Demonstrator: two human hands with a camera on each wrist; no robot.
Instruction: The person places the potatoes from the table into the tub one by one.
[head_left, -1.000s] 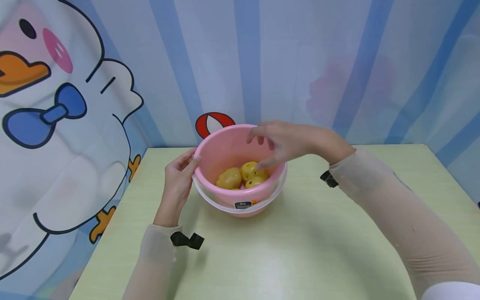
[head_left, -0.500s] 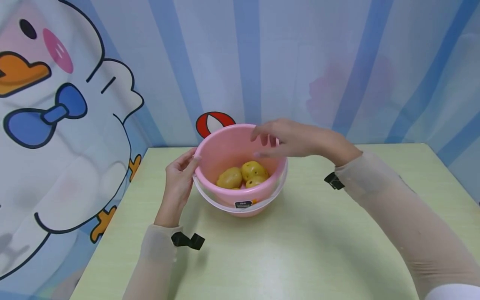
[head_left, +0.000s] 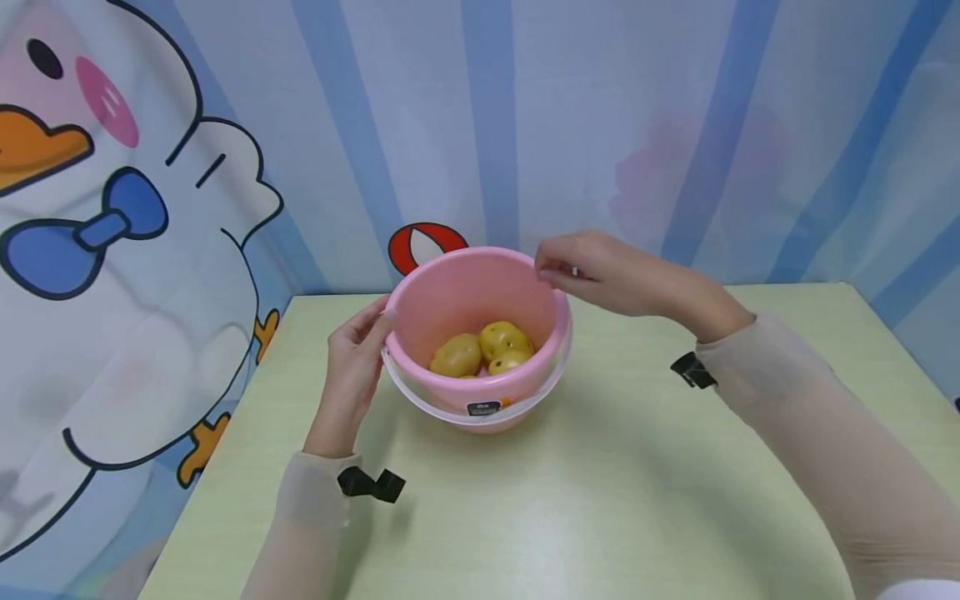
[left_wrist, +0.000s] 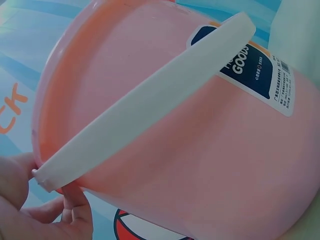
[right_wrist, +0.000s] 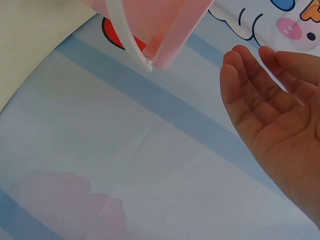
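Note:
A pink bucket (head_left: 468, 287) stands on the table, its mouth facing me and holding several yellow potatoes (head_left: 456, 357). My left hand (head_left: 351, 362) grips its left rim, thumb and fingers on either side near the handle's end. The white handle (left_wrist: 145, 110) hangs down across the front, partly over a dark label (left_wrist: 255, 72) in the left wrist view. Beside the far right rim hovers my right hand (head_left: 607, 275), fingers loosely bent and holding nothing. In the right wrist view a gap shows between that hand (right_wrist: 280, 115) and the bucket.
The pale green tabletop (head_left: 637, 500) extends around the bucket. Right behind it hangs a blue striped backdrop (head_left: 585, 150), printed with a large white duck (head_left: 150, 358) at the left and a red and white ball (head_left: 405, 250). Black straps (head_left: 371, 483) show on both sleeves.
My right hand has moved from over the potatoes inside the bucket up and right, out past the rim, with its fingers drawn closer together. My left hand and the bucket have stayed put.

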